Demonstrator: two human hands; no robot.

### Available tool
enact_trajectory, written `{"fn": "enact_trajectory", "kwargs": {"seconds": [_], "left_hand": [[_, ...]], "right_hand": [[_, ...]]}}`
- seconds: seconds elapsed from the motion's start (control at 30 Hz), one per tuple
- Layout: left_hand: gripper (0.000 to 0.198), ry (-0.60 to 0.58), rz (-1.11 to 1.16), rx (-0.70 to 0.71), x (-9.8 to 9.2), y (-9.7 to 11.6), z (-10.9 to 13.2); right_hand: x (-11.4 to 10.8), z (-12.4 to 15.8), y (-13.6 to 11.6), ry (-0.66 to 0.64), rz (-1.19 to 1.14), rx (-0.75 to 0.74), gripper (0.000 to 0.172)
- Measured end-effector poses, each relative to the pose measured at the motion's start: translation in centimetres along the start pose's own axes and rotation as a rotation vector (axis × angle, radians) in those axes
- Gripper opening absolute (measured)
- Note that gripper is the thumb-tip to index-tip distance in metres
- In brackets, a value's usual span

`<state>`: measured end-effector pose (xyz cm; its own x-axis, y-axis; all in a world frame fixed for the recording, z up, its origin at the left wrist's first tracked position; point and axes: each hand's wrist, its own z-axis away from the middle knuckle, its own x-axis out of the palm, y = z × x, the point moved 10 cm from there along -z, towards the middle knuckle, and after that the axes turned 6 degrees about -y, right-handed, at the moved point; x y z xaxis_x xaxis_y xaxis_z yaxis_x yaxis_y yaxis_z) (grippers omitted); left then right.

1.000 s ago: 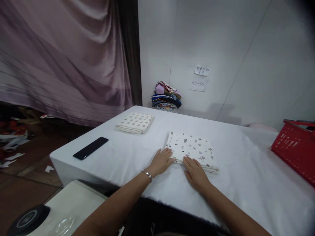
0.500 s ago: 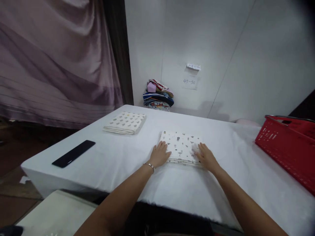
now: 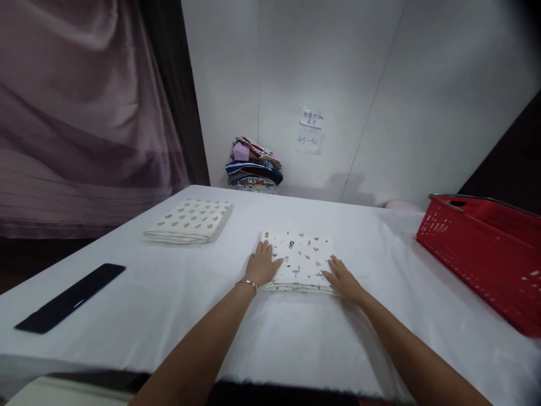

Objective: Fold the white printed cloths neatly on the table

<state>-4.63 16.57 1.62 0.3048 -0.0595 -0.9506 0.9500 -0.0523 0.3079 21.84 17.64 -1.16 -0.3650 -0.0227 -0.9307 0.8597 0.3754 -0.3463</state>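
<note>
Hands (image 3: 259,267) on cloth (image 3: 303,256), basket (image 3: 477,256) apart

Looks dim and cool, lit softly. Casts a faint shadow on the wall (image 3: 279,67) behind the far edge of the bench (image 3: 186,321), glints on the black slab (image 3: 51,307) near the left edge, and sinks almost to black under the near edge. Appears stretched at the red basket (image 3: 477,256), dark at the view's upper right corner, slightly soft in the handwritten papers (image 3: 309,142).
</note>
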Motion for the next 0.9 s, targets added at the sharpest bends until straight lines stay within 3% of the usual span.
{"fn": "enact_trajectory", "kwargs": {"seconds": [0.17, 0.3, 0.53, 0.63, 0.73, 0.9], "left_hand": [[0.066, -0.026, -0.034, -0.037, 0.2, -0.3, 0.2], [0.067, -0.027, -0.05, -0.036, 0.2, -0.3, 0.3], [0.07, -0.082, -0.033, -0.072, 0.4, -0.4, 0.1], [0.077, -0.088, -0.03, -0.096, -0.4, 0.1, -1.6], [0.079, -0.021, -0.052, -0.062, -1.4, 0.7, -4.0], [0.074, 0.004, -0.064, -0.057, -0.3, -0.6, -5.9]], "right_hand": [[-1.9, -4.6, -1.2, -0.05, 0.103, 0.106, 0.06], [-0.9, -7.8, -1.6, -0.137, 0.156, 0.159, 0.062], [0.7, -7.8, -0.9, -0.149, 0.172, 0.163, 0.062], [0.5, -7.8, -1.0, -0.14, 0.164, 0.16, 0.062], [0.5, -7.9, -1.0, -0.134, 0.165, 0.155, 0.062], [0.7, -7.9, -0.9, -0.12, 0.158, 0.134, 0.061]]}}
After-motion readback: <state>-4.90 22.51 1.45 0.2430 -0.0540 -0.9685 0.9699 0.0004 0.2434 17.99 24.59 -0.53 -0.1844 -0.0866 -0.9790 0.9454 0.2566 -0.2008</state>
